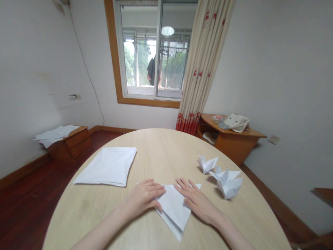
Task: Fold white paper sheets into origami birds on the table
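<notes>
A white sheet folded into a triangle [173, 208] lies on the round wooden table [161, 149] close to the near edge, its point toward me. My left hand [144, 196] rests flat on the sheet's left side, fingers stretched out. My right hand [194, 198] lies flat on its right side, fingers stretched forward and slightly apart. Both hands press on the paper and hold nothing.
A stack of white square sheets [108, 166] lies at the table's left. Several folded paper figures [223, 177] stand at the right. A low wooden cabinet [71, 140] sits by the left wall, a corner desk [231, 137] under the curtain [203, 66].
</notes>
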{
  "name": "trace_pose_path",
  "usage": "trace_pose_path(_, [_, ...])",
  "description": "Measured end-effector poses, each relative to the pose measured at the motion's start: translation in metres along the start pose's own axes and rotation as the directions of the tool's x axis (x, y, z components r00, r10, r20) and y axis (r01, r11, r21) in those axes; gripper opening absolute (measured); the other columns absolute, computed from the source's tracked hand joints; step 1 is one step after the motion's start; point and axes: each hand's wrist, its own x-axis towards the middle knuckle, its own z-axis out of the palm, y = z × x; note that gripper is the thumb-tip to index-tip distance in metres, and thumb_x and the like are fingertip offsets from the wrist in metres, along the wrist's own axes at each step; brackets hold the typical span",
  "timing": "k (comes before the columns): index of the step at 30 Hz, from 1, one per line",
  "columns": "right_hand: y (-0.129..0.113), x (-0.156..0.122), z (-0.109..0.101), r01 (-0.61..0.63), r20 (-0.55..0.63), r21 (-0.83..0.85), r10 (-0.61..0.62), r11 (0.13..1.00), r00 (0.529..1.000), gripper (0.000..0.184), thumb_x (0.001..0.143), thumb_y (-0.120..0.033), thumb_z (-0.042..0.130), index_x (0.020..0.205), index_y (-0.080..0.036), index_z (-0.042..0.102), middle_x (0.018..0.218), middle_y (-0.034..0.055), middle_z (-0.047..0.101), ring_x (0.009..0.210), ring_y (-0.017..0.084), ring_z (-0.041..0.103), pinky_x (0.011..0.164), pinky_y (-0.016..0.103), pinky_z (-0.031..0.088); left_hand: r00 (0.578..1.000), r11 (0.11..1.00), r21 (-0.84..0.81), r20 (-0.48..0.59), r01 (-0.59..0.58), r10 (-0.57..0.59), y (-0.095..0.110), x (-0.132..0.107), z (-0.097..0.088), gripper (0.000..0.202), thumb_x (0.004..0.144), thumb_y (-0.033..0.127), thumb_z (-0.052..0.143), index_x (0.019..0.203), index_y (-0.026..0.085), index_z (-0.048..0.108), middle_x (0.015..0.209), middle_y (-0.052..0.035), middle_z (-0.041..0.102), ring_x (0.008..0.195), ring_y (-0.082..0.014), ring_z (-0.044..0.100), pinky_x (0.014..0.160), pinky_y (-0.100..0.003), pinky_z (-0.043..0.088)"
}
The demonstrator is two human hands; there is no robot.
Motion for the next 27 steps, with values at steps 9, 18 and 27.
trace_pose_path(9, [0.0063,-0.0056,0.0005,0.084,-0.192,0.179,-0.048,0.980,0.980,0.075,0.087,-0.073,0.018,0.132,-0.024,0.054,0.141,0.0109,0.048,0.131,0.028,0.043,0.109,0.052,0.032,0.984,0.996,-0.006,-0.154,0.087,-0.087,0.0018,-0.0019,0.0025,0.061,0.091,0.061,0.032,0.130,0.018,0.053,0.114,-0.0121,0.068,0.103,-0.0245,0.064,0.088,-0.039,0.051])
trace_pose_path(18, [-0.0007,-0.0087,-0.0051,0.066,-0.374,0.165,0.001,0.984,0.927,0.047,0.097,-0.049,0.034,0.116,-0.021,0.066,0.115,0.0113,0.069,0.103,0.025,0.066,0.089,0.042,0.052,0.945,0.993,0.047,-0.315,0.113,-0.092,0.0028,-0.0033,0.0031,0.040,0.101,0.041,0.031,0.129,0.020,0.052,0.116,-0.0083,0.068,0.100,-0.0203,0.067,0.083,-0.035,0.055])
trace_pose_path(27, [0.0074,-0.0064,0.0039,0.049,-0.551,0.132,0.032,0.990,0.834,0.046,0.096,-0.036,0.039,0.139,-0.020,0.045,0.131,0.0113,0.058,0.116,0.023,0.059,0.095,0.037,0.051,0.867,0.966,0.217,-0.499,0.141,-0.015,0.0075,-0.0015,0.0020,0.048,0.098,0.019,0.037,0.146,0.019,0.026,0.127,-0.0133,0.059,0.115,-0.0230,0.057,0.094,-0.039,0.050])
